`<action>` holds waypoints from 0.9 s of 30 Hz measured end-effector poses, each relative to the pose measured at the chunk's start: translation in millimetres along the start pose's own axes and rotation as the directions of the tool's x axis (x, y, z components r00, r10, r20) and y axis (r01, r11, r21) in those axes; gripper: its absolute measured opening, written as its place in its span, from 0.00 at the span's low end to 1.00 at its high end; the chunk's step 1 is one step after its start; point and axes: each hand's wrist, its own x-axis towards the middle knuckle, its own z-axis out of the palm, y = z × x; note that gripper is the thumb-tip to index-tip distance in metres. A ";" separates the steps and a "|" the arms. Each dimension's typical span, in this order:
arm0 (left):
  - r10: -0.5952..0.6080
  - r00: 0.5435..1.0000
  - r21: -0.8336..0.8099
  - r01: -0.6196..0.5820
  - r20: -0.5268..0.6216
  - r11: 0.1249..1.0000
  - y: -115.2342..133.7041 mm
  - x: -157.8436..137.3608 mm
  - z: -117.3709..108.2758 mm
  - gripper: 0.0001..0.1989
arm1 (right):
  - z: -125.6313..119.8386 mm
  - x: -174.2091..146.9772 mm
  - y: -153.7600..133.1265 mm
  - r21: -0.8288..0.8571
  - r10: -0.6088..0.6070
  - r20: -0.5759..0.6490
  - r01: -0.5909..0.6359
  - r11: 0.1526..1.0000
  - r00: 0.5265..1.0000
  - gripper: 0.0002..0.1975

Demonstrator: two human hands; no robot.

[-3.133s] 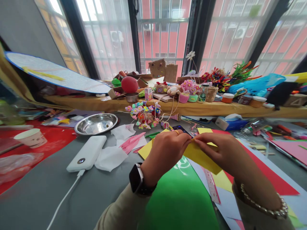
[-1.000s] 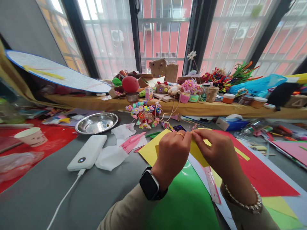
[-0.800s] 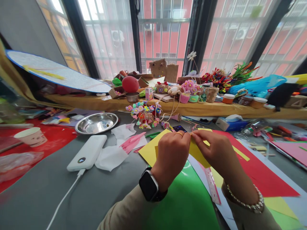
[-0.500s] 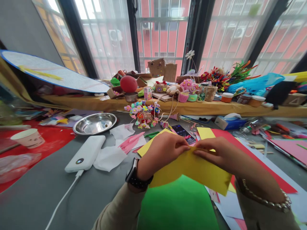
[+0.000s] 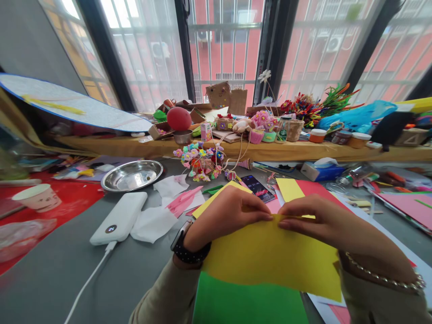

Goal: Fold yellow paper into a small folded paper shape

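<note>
Fingers (image 5: 266,215) of your left hand (image 5: 231,209), head view, center of the frame: thumb and forefinger appear pinched on the upper edge of a yellow sheet (image 5: 270,256). Your right hand (image 5: 322,216), just beside it to the right, pinches the same edge. Between the two pinches only a short stretch of edge shows. The yellow sheet spreads through the lower center, its lower edge bowed and overlapping the green sheet (image 5: 248,303) at the bottom of the frame; whether the two touch, you cannot tell.

Beyond your hands, on the tabletop (image 5: 50,283), lie a phone (image 5: 258,188) and, right of center, a red sheet (image 5: 320,189).

The step in hand is judged to be two-handed work along the upper edge. A next move would seem to call for light, level pinches, so that the paper neither creases nor tears.
</note>
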 end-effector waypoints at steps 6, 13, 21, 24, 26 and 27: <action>-0.015 0.999 0.096 0.020 -0.047 0.995 -5.2 2.3 2.0 0.08 | 2.6 3.1 2.2 -0.014 0.057 -0.069 -0.058 0.998 0.996 0.13; -0.104 0.935 0.119 0.152 -0.339 0.981 -25.1 7.5 -1.2 0.09 | -10.4 -12.0 10.1 0.075 0.061 -0.262 -0.042 0.996 0.963 0.16; -0.093 0.918 -0.106 0.056 -0.386 0.993 -22.5 9.8 -0.2 0.07 | 0.9 4.0 9.1 0.421 0.048 -0.422 0.148 0.895 0.906 0.19; -0.108 0.920 -0.202 0.032 -0.376 0.979 -19.2 10.9 1.6 0.08 | 6.6 15.5 5.0 0.362 0.166 -0.472 0.019 0.932 0.866 0.13; -0.119 0.929 -0.264 0.024 -0.351 0.964 -17.7 11.4 3.2 0.08 | 9.1 20.1 4.9 0.340 0.160 -0.399 -0.016 0.940 0.903 0.12; -0.125 0.934 -0.292 0.024 -0.335 0.956 -17.2 11.4 3.8 0.08 | 9.9 21.2 5.7 0.333 0.152 -0.370 -0.022 0.943 0.917 0.12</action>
